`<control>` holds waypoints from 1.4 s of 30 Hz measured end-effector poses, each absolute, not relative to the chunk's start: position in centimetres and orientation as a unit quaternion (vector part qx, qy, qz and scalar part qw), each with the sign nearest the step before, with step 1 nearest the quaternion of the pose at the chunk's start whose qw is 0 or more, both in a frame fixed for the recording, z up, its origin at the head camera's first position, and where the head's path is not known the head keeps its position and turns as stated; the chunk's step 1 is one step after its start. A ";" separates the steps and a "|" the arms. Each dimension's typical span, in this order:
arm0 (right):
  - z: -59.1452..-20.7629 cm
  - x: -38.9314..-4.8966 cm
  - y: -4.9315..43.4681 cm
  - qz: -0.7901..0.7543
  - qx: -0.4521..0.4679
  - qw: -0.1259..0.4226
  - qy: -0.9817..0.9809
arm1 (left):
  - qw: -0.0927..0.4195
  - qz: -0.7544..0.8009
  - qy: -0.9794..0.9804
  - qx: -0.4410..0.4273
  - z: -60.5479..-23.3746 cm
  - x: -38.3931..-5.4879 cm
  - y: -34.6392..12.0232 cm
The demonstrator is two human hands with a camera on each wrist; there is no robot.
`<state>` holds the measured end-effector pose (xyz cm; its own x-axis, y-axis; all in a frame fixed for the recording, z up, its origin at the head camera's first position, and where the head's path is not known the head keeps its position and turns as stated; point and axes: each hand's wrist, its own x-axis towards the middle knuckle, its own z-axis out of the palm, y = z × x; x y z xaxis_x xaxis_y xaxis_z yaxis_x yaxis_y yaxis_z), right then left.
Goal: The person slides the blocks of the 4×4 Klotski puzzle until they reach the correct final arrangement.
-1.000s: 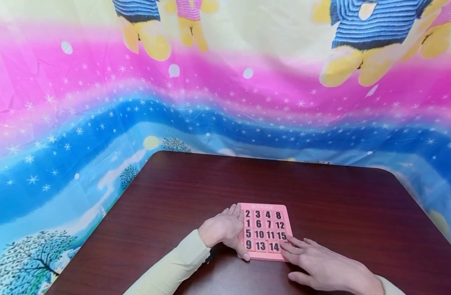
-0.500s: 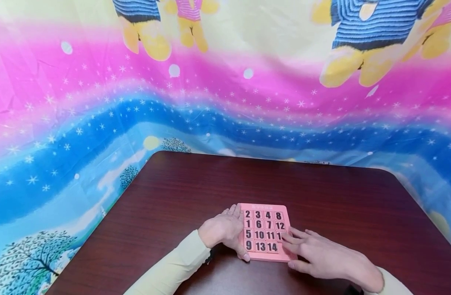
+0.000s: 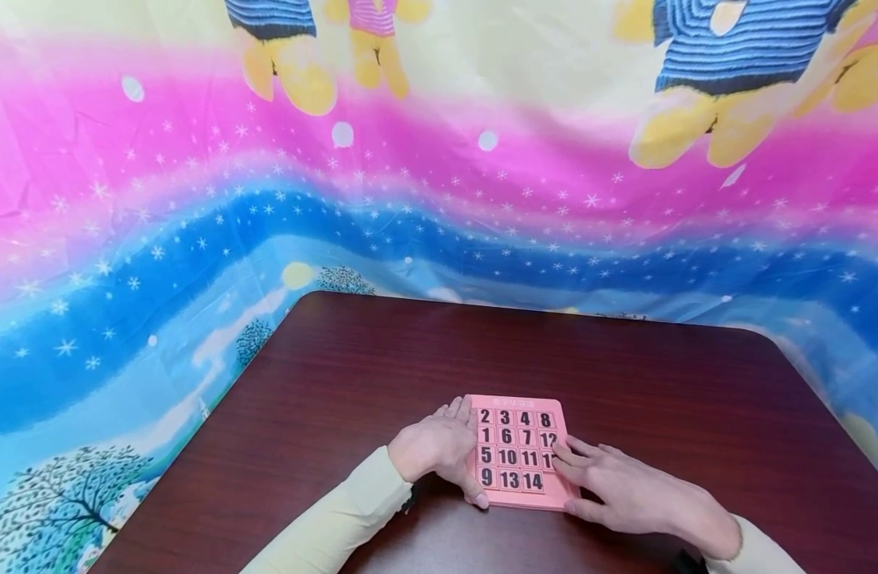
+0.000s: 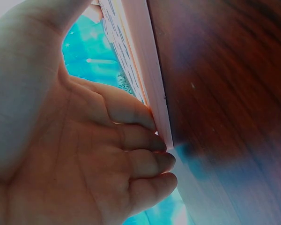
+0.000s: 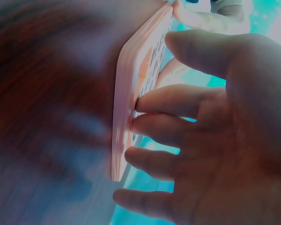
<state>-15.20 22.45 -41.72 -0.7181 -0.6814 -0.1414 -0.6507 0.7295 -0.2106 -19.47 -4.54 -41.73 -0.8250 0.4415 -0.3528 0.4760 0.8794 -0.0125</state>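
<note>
A pink sliding number puzzle lies flat on the dark table. Its rows read 2 3 4 8, then 1 6 7 12, then 5 10 11 and a partly covered tile, then 9 13 14 with a bare spot at the near right corner. My left hand rests along its left side, fingers straight against the edge and thumb at the near left corner. My right hand lies at the right side, extended fingertips touching the tiles at the right ends of the middle rows. In the right wrist view, its fingers reach over the puzzle's frame.
The dark wood table extends beyond the puzzle to the back and both sides. Behind it hangs a colourful printed cloth with bears, snowflakes and trees.
My right fingertips have moved away from me along the puzzle's right side, from the lower corner up to the middle rows. The 14 tile has slid slightly left. My left hand stays put.
</note>
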 end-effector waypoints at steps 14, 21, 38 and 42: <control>-42.0 -14.2 22.5 -0.053 -0.368 0.083 0.925 | 0.174 -0.049 0.954 0.239 -41.5 -19.3 -4.4; -41.8 -13.7 22.4 -0.043 -0.367 0.090 0.925 | 0.172 -0.054 0.955 0.237 -41.4 -19.3 -4.3; -42.3 -12.6 22.7 -0.018 -0.405 0.046 0.913 | 0.180 -0.055 0.954 0.234 -41.5 -19.4 -4.4; -42.1 -12.7 22.8 -0.018 -0.420 0.038 0.907 | 0.179 -0.053 0.954 0.236 -41.5 -19.4 -4.4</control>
